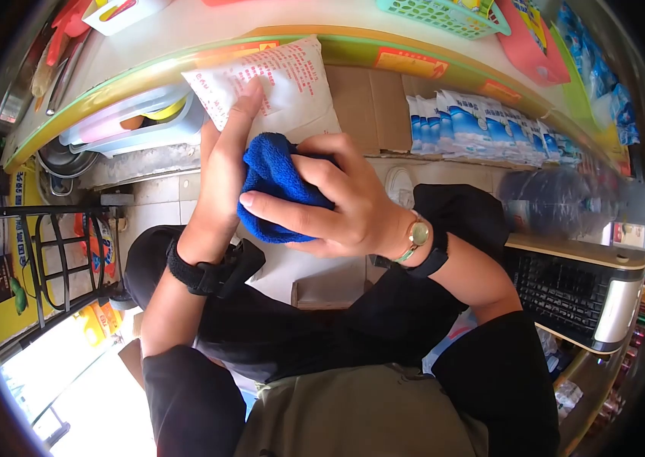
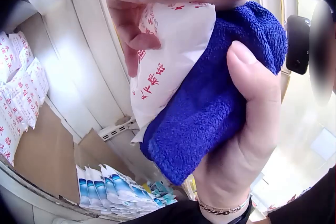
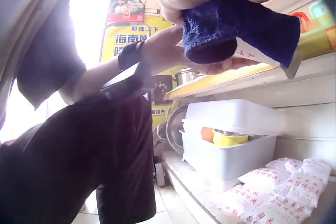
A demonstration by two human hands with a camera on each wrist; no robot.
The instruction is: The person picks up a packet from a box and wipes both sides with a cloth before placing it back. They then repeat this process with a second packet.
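My left hand (image 1: pixel 225 171) holds a white packet with red printing (image 1: pixel 292 87), its thumb lying over the packet's face. A blue terry cloth (image 1: pixel 273 175) is gripped in my right hand (image 1: pixel 349 199), fingers and thumb bent around it. In the left wrist view the cloth (image 2: pixel 197 113) lies bunched along one side of the packet (image 2: pixel 170 56). From the right wrist, the cloth (image 3: pixel 210 29) covers most of the packet, and only a little red print shows behind it.
Blue-and-white packets (image 1: pixel 482 126) stand in a row on cardboard (image 1: pixel 372 107) on the lower shelf. More red-printed packets (image 3: pixel 283 195) lie beside a white plastic box (image 3: pixel 226 155). A large clear bottle (image 1: pixel 555 204) and a black-fronted appliance (image 1: pixel 566 293) are at the right, a black metal rack (image 1: pixel 63 251) at the left.
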